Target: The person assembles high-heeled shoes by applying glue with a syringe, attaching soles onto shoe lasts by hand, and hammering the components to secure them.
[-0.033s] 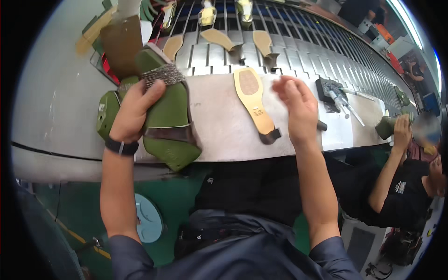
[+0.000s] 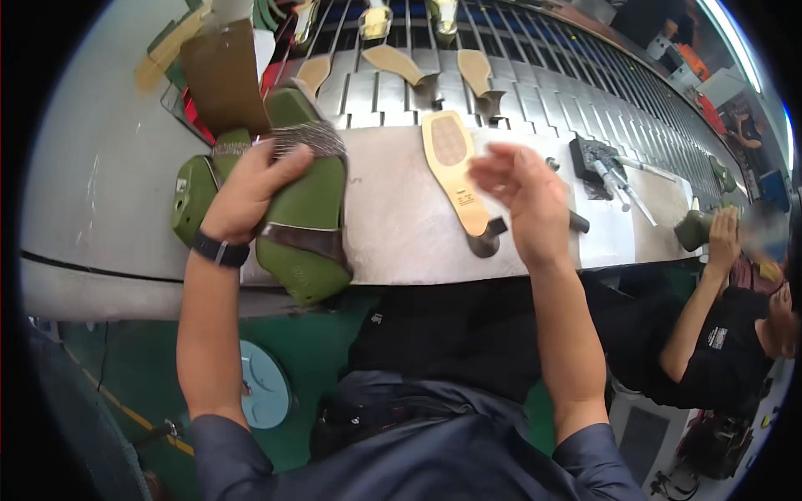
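Nothing has shifted since the earlier frame: your hands and the pieces lie where they were.

Your left hand point(image 2: 251, 194) is closed around a green shoe last point(image 2: 307, 219) wrapped in grey mesh upper; your fingers curl over its top, and a dark watch point(image 2: 220, 250) sits on your wrist. The last lies at the near edge of the pale worktop point(image 2: 393, 225), its long axis running from that edge toward the far one, with its rounded lower end hanging just past the near edge. A second green last point(image 2: 194, 199) lies just beside it on the left, partly under your wrist.

Your right hand point(image 2: 525, 200) hovers open above the worktop, fingers loosely spread, holding nothing. Just left of it lies a tan insole point(image 2: 455, 167), long axis running near to far, its dark heel end pointing toward the near edge and close to it. Between the last and the insole the worktop is bare, giving you room.

Beyond the far edge, a slatted conveyor point(image 2: 535, 83) carries more tan insoles point(image 2: 394, 60). Toward the right end lie a dark block point(image 2: 591, 155) and white pens point(image 2: 614, 179). At the far right another person's hand point(image 2: 723, 234) rests by a green last point(image 2: 693, 229).
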Demonstrator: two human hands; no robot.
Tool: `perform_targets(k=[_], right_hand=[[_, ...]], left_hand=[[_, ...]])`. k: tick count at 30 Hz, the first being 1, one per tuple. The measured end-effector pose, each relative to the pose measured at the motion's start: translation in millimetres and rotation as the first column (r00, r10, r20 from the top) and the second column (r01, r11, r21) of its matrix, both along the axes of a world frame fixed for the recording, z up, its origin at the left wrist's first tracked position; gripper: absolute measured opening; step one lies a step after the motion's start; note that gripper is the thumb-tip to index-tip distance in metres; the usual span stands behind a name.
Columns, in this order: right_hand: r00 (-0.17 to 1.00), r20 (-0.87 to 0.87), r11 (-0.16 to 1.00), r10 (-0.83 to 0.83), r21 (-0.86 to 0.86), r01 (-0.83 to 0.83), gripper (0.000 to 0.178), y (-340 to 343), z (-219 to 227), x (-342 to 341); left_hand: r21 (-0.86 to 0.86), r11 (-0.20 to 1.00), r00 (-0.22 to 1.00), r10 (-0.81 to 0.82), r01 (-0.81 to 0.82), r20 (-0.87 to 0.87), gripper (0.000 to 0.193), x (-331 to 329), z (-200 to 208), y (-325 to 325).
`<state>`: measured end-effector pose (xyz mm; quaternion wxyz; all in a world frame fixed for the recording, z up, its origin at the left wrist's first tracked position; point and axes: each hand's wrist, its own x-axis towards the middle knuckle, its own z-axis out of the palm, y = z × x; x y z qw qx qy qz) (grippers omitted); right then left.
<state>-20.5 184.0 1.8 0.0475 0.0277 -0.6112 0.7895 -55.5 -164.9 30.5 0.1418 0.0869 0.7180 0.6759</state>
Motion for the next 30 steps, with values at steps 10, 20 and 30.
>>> perform_targets(k=[10,20,30], right_hand=[[0.99,0.001,0.98,0.138,0.145,-0.136,0.051,10,-27,4],[0.998,-0.043,0.913,-0.034,0.405,0.048,0.035,-5,-51,19],[0.997,0.07,0.906,-0.013,0.423,-0.018,0.035,-10,-41,11]], left_hand=[[-0.711,0.703,0.991,-0.078,-0.02,-0.105,0.068,-19,-12,28],[-0.907,0.369,0.936,-0.2,-0.203,-0.291,0.099,-7,-16,63],[-0.408,0.913,0.982,-0.066,-0.013,-0.179,0.073,10,25,61]])
